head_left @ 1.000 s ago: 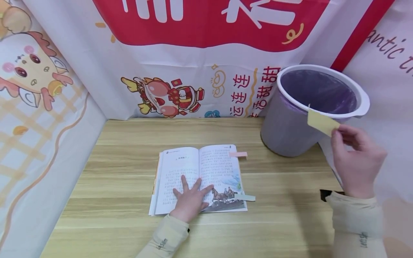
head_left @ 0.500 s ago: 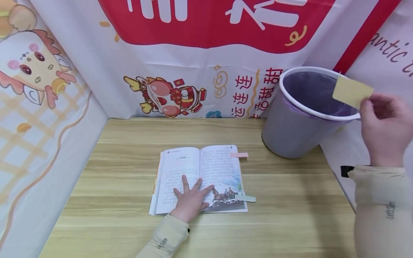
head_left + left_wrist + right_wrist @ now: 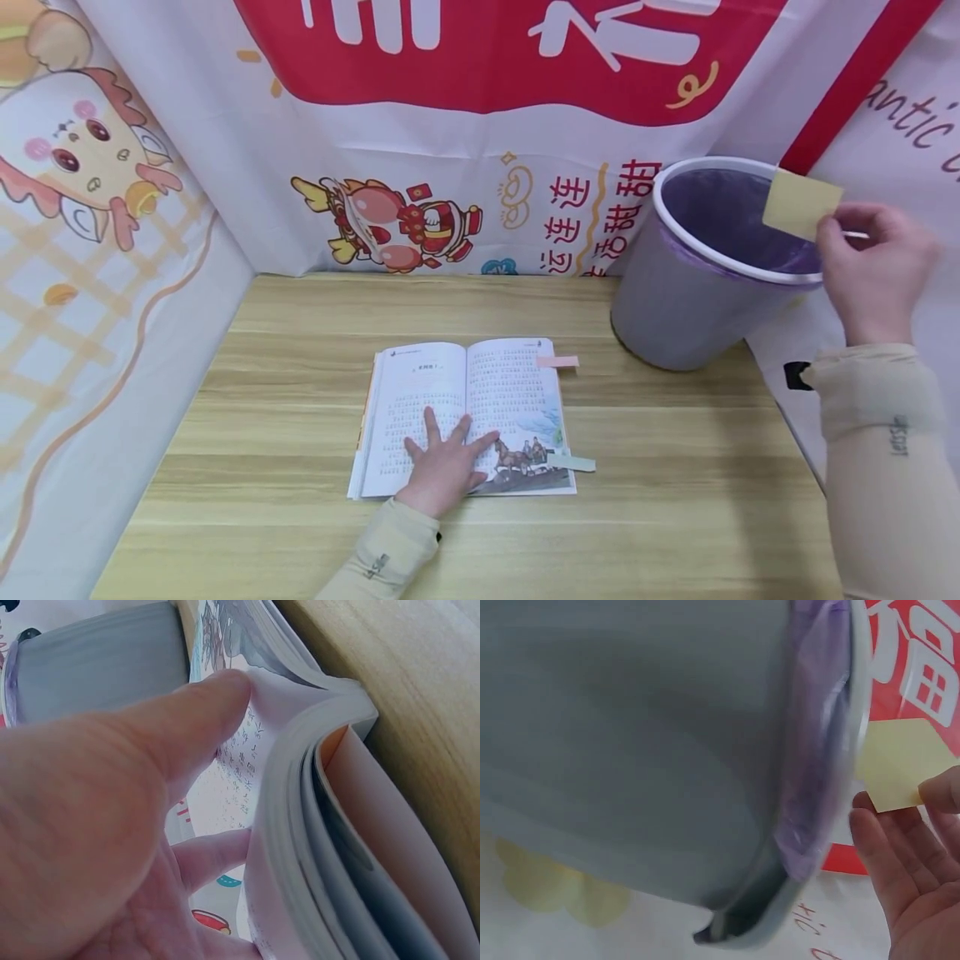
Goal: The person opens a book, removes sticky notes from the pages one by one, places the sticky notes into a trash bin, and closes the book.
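An open book [image 3: 420,375] lies on the wooden table, with a pink tab [image 3: 558,362] and a pale green tab [image 3: 572,462] jutting from its right edge. My left hand [image 3: 441,473] rests spread across the lower pages near the fold; the left wrist view shows its thumb and fingers against the paper. My right hand [image 3: 873,262] pinches a yellow sticky note [image 3: 801,205] by one corner between thumb and fingers. In the head view the note overlaps the opening of a grey trash bin [image 3: 675,292]. From the right wrist, the note [image 3: 904,761] appears beside the bin's rim.
A purple liner [image 3: 817,742] folds over under the bin's white rim. The bin stands at the table's [image 3: 300,317] back right corner. Printed cloths [image 3: 420,142] hang behind and at both sides. A black thing [image 3: 797,375] shows by the right cuff.
My right hand has carried the sticky note up and rightward to the bin's opening, then slightly back left. The left hand stays on the book.
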Tool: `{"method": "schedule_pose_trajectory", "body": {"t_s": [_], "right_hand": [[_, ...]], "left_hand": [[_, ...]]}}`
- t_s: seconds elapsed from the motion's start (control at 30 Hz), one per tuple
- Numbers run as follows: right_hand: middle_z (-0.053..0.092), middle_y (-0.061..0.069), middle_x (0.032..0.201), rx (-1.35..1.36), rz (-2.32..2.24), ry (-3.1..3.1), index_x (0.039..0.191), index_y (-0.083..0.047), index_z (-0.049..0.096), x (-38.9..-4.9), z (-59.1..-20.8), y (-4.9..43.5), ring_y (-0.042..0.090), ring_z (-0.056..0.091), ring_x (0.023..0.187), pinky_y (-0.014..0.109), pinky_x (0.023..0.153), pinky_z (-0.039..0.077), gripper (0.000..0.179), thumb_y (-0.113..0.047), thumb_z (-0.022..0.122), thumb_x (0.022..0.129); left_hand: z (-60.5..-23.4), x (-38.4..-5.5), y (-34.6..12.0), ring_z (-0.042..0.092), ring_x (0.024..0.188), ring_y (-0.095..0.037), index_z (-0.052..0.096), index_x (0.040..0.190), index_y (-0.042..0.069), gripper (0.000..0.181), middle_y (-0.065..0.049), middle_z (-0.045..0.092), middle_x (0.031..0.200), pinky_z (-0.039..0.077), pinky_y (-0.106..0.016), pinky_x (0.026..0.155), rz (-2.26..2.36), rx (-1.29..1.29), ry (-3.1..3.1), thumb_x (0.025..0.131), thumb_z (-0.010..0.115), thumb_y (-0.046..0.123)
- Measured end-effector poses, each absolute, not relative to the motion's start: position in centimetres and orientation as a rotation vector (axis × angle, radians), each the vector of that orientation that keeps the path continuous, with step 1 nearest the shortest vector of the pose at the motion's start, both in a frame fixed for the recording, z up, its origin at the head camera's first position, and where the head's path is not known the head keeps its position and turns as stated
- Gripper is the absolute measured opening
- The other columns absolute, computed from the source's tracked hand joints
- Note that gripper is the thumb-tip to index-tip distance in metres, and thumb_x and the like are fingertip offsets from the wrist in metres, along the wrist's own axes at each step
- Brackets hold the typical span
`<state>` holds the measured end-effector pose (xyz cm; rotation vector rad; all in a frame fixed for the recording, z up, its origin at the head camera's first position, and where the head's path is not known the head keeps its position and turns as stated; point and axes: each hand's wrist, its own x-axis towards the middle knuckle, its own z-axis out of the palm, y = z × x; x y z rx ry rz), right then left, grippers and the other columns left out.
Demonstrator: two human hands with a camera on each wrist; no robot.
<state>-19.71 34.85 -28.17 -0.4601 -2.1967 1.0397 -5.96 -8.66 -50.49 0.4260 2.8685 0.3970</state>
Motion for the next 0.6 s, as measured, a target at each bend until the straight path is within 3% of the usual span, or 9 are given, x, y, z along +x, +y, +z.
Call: {"method": "schedule_pose_trajectory", "body": {"t_s": [0.17,0.33,0.6], "right_hand": [[0.063,-0.011,0.104,-0.502,1.187,-2.187,0.118,-0.021,0.073,-20.9,-28.5,35.5,-0.001,0.055,0.086,0.016,0.093,0.047,0.027,-0.026,0.065,0.093],[0.063,-0.013,0.1,-0.502,1.18,-2.25,0.12,-0.023,0.073,-21.8,-28.9,35.8,-0.001,0.054,0.083,0.012,0.083,0.047,0.029,-0.028,0.064,0.093],[0.065,-0.015,0.104,-0.453,1.168,-2.386,0.126,-0.023,0.07,-22.1,-29.3,36.1,-0.002,0.055,0.086,0.011,0.084,0.048,0.031,-0.026,0.056,0.099]], "left_hand": [[-50.6,-6.0,-8.7,0.007,0.134,-0.069,0.054,0.142,0.037,0.059,-0.015,0.039,0.154,0.022,-0.088,0.087,0.382,0.432,2.863,0.086,0.074,0.039],[-50.6,-6.1,-8.7,0.008,0.134,-0.069,0.054,0.142,0.037,0.059,-0.015,0.039,0.154,0.022,-0.088,0.087,0.378,0.434,2.856,0.086,0.073,0.04],[-50.6,-6.2,-8.7,0.007,0.134,-0.069,0.053,0.143,0.038,0.059,-0.015,0.038,0.155,0.021,-0.088,0.088,0.373,0.435,2.851,0.087,0.072,0.041]]}}
